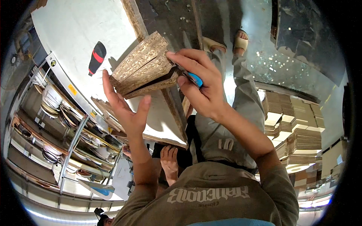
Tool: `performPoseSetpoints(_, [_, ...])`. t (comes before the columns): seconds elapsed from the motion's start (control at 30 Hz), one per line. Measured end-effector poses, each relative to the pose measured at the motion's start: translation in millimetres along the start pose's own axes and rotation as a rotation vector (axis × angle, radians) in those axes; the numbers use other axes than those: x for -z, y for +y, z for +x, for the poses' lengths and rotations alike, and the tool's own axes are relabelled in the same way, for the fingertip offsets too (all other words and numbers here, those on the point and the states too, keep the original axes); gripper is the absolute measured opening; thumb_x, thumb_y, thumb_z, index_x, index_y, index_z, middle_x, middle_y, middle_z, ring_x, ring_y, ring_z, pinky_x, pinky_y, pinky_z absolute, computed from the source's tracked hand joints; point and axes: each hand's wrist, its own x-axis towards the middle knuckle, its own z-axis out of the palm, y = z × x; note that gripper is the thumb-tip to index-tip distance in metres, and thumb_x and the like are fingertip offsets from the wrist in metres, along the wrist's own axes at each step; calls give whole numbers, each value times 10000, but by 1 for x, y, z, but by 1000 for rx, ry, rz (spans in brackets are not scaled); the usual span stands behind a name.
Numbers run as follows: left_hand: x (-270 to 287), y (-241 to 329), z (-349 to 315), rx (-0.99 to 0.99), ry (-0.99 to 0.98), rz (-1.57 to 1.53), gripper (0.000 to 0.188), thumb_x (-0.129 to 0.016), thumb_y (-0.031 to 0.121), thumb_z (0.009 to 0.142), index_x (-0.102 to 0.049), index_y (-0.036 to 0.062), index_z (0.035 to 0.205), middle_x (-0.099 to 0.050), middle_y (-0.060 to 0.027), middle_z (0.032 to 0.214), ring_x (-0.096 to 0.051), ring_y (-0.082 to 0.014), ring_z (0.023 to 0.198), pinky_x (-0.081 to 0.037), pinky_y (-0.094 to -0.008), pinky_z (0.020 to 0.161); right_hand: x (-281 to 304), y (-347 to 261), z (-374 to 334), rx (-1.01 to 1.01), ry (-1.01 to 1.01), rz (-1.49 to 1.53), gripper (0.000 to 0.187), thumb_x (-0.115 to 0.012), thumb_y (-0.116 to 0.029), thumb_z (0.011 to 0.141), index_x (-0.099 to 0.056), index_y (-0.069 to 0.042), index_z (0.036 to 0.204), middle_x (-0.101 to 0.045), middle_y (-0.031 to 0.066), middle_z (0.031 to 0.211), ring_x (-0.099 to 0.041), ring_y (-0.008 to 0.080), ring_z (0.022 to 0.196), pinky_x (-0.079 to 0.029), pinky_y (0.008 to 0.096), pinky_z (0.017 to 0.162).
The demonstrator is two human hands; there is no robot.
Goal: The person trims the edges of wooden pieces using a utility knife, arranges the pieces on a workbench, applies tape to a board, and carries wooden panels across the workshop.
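Note:
Several chipboard strips (141, 60), fanned out with dark gaps between them, are up over a white tabletop. My right hand (205, 83) pinches their right ends between thumb and fingers. A blue-ended tool (195, 80) with a dark front part sits in the same hand; its kind is mostly hidden. My left hand (130, 113) is at the strips' left ends, fingers spread and thumb apart, touching or nearly touching them. Beyond it on the white tabletop (75, 34) lies a black tapered object (97, 58) with a red band.
Shelves with stacked curved pieces (56, 113) stand at left. Stacked brown cardboard (298, 124) is at right. Small pale scraps (283, 62) litter the floor (256, 30). Another person's hand or foot (169, 160) shows below the table's near edge.

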Motion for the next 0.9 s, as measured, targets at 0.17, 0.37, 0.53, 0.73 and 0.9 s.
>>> performPoseSetpoints(0.17, [11,-5,3,-113,-21,248,1209,-868,482,692,-182,-19,1553,-225,-213,1598,-261,-344,1469,-209,-471,1196,-2,7,1,81,90,-33,483,-593,26,768,-642,-9,1247,-607,176,1101,-629,272,897,-505,313,792])
performPoseSetpoints(0.37, [-9,30,36,-497,-133,628,1269,-919,520,586,-257,-39,1513,-338,-226,1516,-349,-358,1403,-272,-473,1159,8,6,9,-6,40,-548,388,-644,-59,799,-612,-122,1180,-637,100,855,-649,314,802,-520,397,674])
performPoseSetpoints(0.53, [-36,27,50,-532,-133,668,1030,-979,341,528,-456,-36,1330,-520,-170,1210,-532,-330,1096,-430,-433,960,7,14,11,-67,-24,-613,359,-664,-118,816,-580,-148,1164,-645,88,879,-657,329,820,-520,446,651])
performPoseSetpoints(0.73, [-36,11,55,-670,-63,650,922,-916,527,588,-528,2,1240,-548,-162,1061,-544,-331,987,-417,-456,865,4,24,11,-24,-8,-563,350,-666,-122,814,-588,-139,1155,-649,99,883,-660,339,797,-523,450,636])
performPoseSetpoints(0.9, [-36,12,56,-668,-67,669,926,-906,557,591,-529,2,1229,-546,-157,1037,-539,-331,964,-420,-455,834,4,26,11,-37,-5,-542,339,-670,-125,812,-595,-132,1142,-649,105,871,-658,351,781,-523,463,643])
